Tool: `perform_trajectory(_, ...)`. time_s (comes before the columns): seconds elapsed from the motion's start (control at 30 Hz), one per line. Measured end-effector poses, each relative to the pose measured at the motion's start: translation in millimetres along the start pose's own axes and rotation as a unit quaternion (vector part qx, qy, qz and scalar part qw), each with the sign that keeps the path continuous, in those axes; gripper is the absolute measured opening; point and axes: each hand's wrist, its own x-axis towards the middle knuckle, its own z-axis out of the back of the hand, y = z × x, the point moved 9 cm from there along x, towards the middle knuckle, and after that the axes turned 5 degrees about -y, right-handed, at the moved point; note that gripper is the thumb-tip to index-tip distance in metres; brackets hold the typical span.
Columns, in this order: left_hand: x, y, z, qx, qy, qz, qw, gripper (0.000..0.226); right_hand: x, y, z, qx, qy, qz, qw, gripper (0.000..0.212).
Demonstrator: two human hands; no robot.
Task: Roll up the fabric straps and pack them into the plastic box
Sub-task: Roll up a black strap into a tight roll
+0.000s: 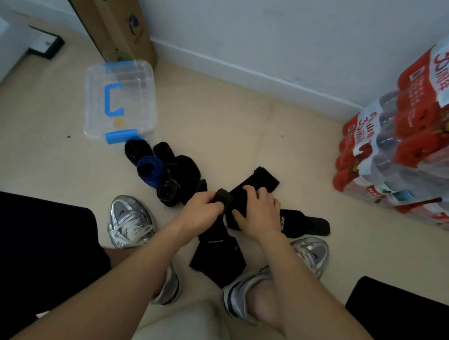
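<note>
Lying at ten o'clock on the floor, the lidded plastic box had rolled straps just beside it. At centre, the left hand pinched the black strap by its rolled end, and the right hand curled its fingers over it.

"30" on red bottle packs

left hand, right hand gripping black strap
</note>
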Motion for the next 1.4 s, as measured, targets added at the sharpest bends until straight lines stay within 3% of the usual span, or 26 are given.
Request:
perform_trajectory(0.1, 7, 3, 2, -0.056, 0.025, 0.005, 0.998, 0.021, 6, 13, -3, -0.032, 0.024, 0.009, 0.999, 0.057)
perform_trajectory(0.23, 12, 5, 5, -0.090, 0.048, 0.021, 0.995, 0.015, 4, 23, -10, -0.016, 0.133, 0.064, 0.989, 0.020)
perform_trajectory(0.33, 13, 3, 7, -0.097, 0.049, 0.028, 0.994, 0.014, 1, 14, 2, 0.020, 0.178, 0.033, 0.983, 0.016)
perform_trajectory(0.4, 11, -4, 8, -0.108, 0.042, 0.038, 0.993, 0.019, 1, 9, 24, 0.003, 0.182, 0.019, 0.983, 0.034)
perform_trajectory(0.47, 7, -17, 7, -0.104, 0.025, 0.034, 0.994, 0.021, 1, 10, 58, -0.013, 0.160, 0.017, 0.987, 0.056)
perform_trajectory(0.6, -12, -68, 3, -0.036, 0.015, -0.086, 0.996, 0.020, -4, 18, 138, -0.032, 0.066, 0.029, 0.997, 0.044)
perform_trajectory(0.73, -49, -114, -17, 0.012, 0.139, -0.176, 0.974, 0.020, -30, 29, 192, -0.082, 0.037, 0.063, 0.994, 0.036)
perform_trajectory(0.83, -68, -119, -22, 0.040, 0.199, -0.186, 0.961, 0.021, -48, 24, 214, -0.038, 0.044, 0.054, 0.997, 0.034)
perform_trajectory(1.0, -89, -111, -19, 0.121, 0.221, -0.158, 0.955, 0.034, -66, 8, 234, -0.003, 0.014, 0.017, 1.000, 0.034)
perform_trajectory(1.1, -91, -110, -18, 0.094, 0.207, -0.144, 0.963, 0.036, -72, -20, 234, -0.027, -0.043, -0.079, 0.996, 0.037)
perform_trajectory(1.17, -91, -113, -19, 0.064, 0.188, -0.143, 0.970, 0.028, -80, -41, 220, -0.021, -0.014, -0.151, 0.988, 0.039)
perform_trajectory(1.23, -92, -115, -23, 0.032, 0.175, -0.135, 0.975, 0.026, -94, -46, 184, 0.097, 0.087, -0.185, 0.974, 0.055)
perform_trajectory(1.3, -93, -116, -28, -0.003, 0.153, -0.134, 0.979, 0.025, -113, -36, 143, 0.301, 0.184, -0.220, 0.909, 0.078)
perform_trajectory(1.33, -93, -116, -28, -0.023, 0.138, -0.135, 0.981, 0.026, -118, -29, 129, 0.391, 0.184, -0.221, 0.874, 0.077)
perform_trajectory(1.4, -90, -116, -26, -0.059, 0.115, -0.135, 0.982, 0.029, -120, -23, 111, 0.538, 0.115, -0.207, 0.809, 0.055)
